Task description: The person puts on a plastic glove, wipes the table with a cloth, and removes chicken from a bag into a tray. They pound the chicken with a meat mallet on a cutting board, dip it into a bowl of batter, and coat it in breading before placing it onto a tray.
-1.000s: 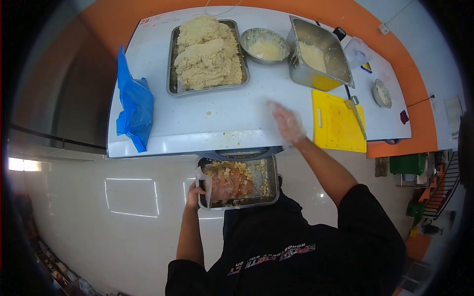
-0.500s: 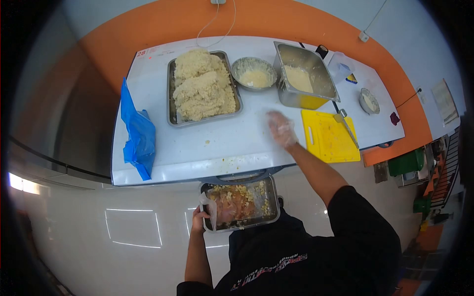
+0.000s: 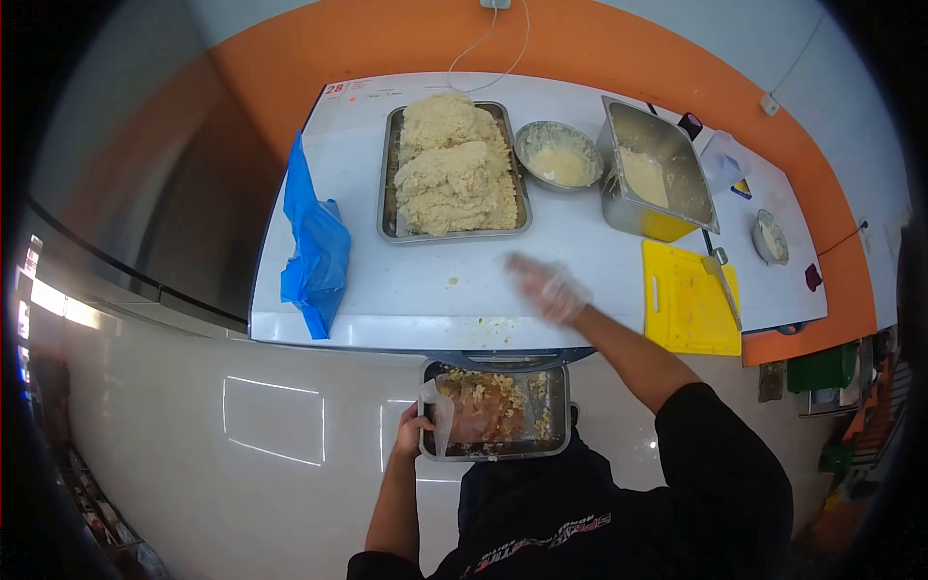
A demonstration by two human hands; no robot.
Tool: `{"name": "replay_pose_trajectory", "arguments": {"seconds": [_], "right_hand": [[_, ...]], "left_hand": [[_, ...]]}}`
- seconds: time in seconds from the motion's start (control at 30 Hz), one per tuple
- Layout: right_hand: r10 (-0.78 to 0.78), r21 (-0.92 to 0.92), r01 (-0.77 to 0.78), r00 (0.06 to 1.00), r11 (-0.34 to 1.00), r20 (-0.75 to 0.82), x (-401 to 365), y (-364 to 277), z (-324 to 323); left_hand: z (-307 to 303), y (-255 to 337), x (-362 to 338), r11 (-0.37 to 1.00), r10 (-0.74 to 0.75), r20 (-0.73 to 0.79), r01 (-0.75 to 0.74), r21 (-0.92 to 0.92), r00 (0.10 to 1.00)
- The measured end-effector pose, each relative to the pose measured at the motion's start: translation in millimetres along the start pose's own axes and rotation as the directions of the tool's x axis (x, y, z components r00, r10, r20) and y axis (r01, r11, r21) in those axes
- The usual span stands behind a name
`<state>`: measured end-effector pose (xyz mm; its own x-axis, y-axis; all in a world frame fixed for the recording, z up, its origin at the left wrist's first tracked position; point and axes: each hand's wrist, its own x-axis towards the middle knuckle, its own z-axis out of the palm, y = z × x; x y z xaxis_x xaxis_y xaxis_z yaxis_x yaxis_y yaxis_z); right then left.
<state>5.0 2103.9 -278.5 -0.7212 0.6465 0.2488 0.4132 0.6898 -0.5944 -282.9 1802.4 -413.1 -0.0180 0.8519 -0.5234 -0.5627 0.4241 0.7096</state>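
Meat tray (image 3: 564,425) held at one end

Head view: the left hand (image 3: 413,430) clasps the tray's end, raw meat (image 3: 498,416) lying right of that grip. The gloved right hand (image 3: 549,290), blurred, fingers outstretched, appears unladen, beyond it. Lopsided support could tip the tray, spilling meat.

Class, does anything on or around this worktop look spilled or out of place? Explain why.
Yes: loose crumbs are scattered on the white table near its front edge. They look like a small spill, lying outside the tray held in the left hand.
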Motion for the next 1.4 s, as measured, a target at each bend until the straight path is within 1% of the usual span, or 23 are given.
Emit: {"name": "replay_pose_trajectory", "arguments": {"seconds": [0.07, 0.1, 0.2, 0.27, 0.3, 0.4, 0.47, 0.53, 0.6, 0.63, 0.73, 0.77, 0.8, 0.87, 0.9, 0.93, 1.0, 1.03, 1.07, 1.13, 1.2, 1.27, 1.4], "right_hand": [[-0.067, 0.191, 0.035, 0.985, 0.981, 0.162, -9, -39, 21], [-0.072, 0.19, 0.041, 0.985, 0.981, 0.159, 0, -44, 22], [-0.114, 0.166, 0.099, 0.99, 0.981, 0.084, 30, -45, 27], [-0.23, -0.172, 0.215, 0.97, 0.961, -0.073, 65, -30, 32], [-0.225, -0.166, 0.211, 0.972, 0.963, -0.071, 74, -36, 36], [-0.249, -0.047, 0.254, 0.964, 0.966, 0.091, 68, -71, 38], [-0.086, 0.191, 0.038, 0.964, 0.981, 0.251, 31, -89, 39], [-0.004, 0.152, -0.052, 0.938, 0.987, 0.346, -5, -98, 33], [0.049, 0.219, -0.192, 0.847, 0.957, 0.529, -29, -99, 28], [0.055, 0.22, -0.202, 0.842, 0.954, 0.536, -31, -96, 29], [0.028, 0.218, -0.062, 0.988, 0.974, 0.155, -24, -75, 25], [-0.146, 0.135, 0.144, 0.989, 0.98, -0.001, -27, -79, 28], [-0.136, 0.136, 0.135, 0.991, 0.981, 0.0, -34, -84, 30], [-0.042, 0.322, -0.086, 0.928, 0.943, 0.371, -40, -100, 29], [0.014, 0.013, -0.023, 0.89, 1.0, 0.457, -45, -114, 24], [0.018, 0.012, -0.026, 0.889, 1.0, 0.458, -47, -113, 23], [-0.019, 0.195, -0.044, 0.951, 0.98, 0.31, -54, -106, 20], [-0.204, -0.006, 0.205, 0.976, 0.979, 0.074, -52, -100, 17], [-0.195, -0.003, 0.196, 0.978, 0.981, 0.077, -54, -95, 16], [0.185, 0.108, -0.185, 0.983, 0.977, 0.01, -60, -94, 14], [0.21, 0.104, -0.211, 0.977, 0.972, 0.017, -62, -99, 10], [0.097, -0.009, -0.098, 0.964, 0.995, 0.249, -63, -106, 7], [0.218, 0.136, -0.24, 0.963, 0.961, 0.156, -78, -86, 9]], "left_hand": [[1, 2, 1, 1.0, 0.003, -0.002, -0.003, -0.01, 1.0], [0, 2, 2, 1.0, -0.001, -0.015, 0.001, 0.003, 1.0], [1, 4, -2, 1.0, 0.003, -0.023, -0.002, 0.015, 1.0], [1, 6, -2, 1.0, 0.011, -0.018, -0.011, 0.016, 1.0], [-5, 4, 1, 0.999, -0.001, -0.001, 0.001, 0.032, 1.0], [-13, 0, 2, 1.0, -0.007, 0.024, 0.006, 0.017, 1.0], [-11, 2, 1, 0.999, 0.024, 0.002, -0.024, 0.024, 1.0], [-10, 4, 0, 1.0, 0.008, -0.003, -0.008, 0.0, 1.0], [-14, 1, 1, 1.0, -0.002, 0.017, 0.002, -0.006, 1.0], [-18, -2, 3, 1.0, -0.003, 0.031, 0.003, -0.01, 1.0], [-10, 2, 0, 1.0, -0.002, -0.016, 0.002, -0.007, 1.0], [-9, 5, 0, 1.0, -0.019, -0.01, 0.019, 0.021, 1.0], [-7, 5, -2, 0.999, -0.028, -0.008, 0.028, 0.022, 1.0], [-5, 6, -2, 0.998, 0.002, -0.039, 0.0, 0.056, 0.999], [-4, 6, -1, 0.999, 0.0, -0.037, 0.002, 0.054, 0.999], [-3, 6, -2, 0.998, 0.003, -0.035, -0.001, 0.057, 0.999], [-3, 7, -2, 0.998, 0.0, -0.032, 0.002, 0.059, 1.0], [-5, 6, 0, 1.0, 0.008, -0.004, -0.008, 0.028, 1.0], [-6, 4, 0, 1.0, 0.014, 0.022, -0.014, -0.004, 1.0], [-8, 1, -2, 1.0, 0.0, 0.022, 0.0, -0.002, 1.0], [-6, 3, 0, 1.0, -0.004, 0.029, 0.004, 0.0, 1.0], [-8, 1, 1, 1.0, -0.014, 0.028, 0.014, 0.018, 0.999], [-6, -5, 3, 1.0, -0.006, -0.001, 0.006, 0.018, 1.0]]}}
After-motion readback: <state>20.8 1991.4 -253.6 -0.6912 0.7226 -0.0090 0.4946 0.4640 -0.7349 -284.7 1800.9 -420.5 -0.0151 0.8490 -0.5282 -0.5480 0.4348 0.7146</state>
